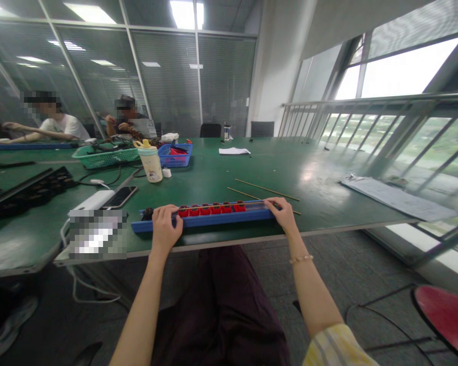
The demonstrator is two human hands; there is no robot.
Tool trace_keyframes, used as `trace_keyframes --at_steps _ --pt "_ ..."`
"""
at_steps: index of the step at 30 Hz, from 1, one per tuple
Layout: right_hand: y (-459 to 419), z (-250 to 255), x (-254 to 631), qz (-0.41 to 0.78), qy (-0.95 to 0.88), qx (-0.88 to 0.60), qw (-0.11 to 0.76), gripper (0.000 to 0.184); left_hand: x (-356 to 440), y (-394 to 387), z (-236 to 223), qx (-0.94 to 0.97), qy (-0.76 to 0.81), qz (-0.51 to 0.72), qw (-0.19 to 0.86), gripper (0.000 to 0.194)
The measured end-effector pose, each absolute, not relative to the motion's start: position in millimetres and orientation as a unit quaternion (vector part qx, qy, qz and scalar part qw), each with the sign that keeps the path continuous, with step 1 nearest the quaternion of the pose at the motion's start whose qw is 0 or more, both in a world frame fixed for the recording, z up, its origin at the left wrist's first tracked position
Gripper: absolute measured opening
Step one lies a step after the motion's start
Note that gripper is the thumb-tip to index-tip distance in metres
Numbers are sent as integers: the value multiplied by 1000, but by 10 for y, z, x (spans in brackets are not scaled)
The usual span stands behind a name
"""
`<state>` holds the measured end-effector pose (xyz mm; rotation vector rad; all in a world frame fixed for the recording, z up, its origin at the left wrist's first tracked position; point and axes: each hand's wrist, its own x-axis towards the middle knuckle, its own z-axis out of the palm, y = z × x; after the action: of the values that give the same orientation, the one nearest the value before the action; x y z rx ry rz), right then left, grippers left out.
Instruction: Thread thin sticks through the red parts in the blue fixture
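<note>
A long blue trough (229, 219) lies along the table's near edge. Several small red pieces with dark tops (205, 209) sit in a row inside it, and a dark piece (147, 214) is at its left end. My left hand (166, 223) is closed over the trough's left part, fingers across the top and thumb on the near side; what lies under the fingers is hidden. At the trough's right end, my right hand (280, 211) pinches a thin brass-coloured rod that runs left above the red pieces. Two loose rods (269, 190) lie just beyond the trough.
To the left are a phone (121, 197), a white power bank (95, 201) with cables, and a cup (151, 163). Green (107, 158) and blue (175, 158) baskets stand farther back. A clipboard (393, 195) overhangs the right edge. Two people sit at the far left.
</note>
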<state>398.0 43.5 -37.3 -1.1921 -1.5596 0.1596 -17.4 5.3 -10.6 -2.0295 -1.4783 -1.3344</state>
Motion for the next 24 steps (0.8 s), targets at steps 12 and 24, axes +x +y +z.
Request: trace_keyframes --at_steps 12,24 --pt "536 -461 4062 78 -644 -516 559 35 -164 47 -100 -731 -511 -431 138 22" --pt "599 -507 4120 143 -527 -505 669 32 -165 71 -117 -709 -531 -438 157 26"
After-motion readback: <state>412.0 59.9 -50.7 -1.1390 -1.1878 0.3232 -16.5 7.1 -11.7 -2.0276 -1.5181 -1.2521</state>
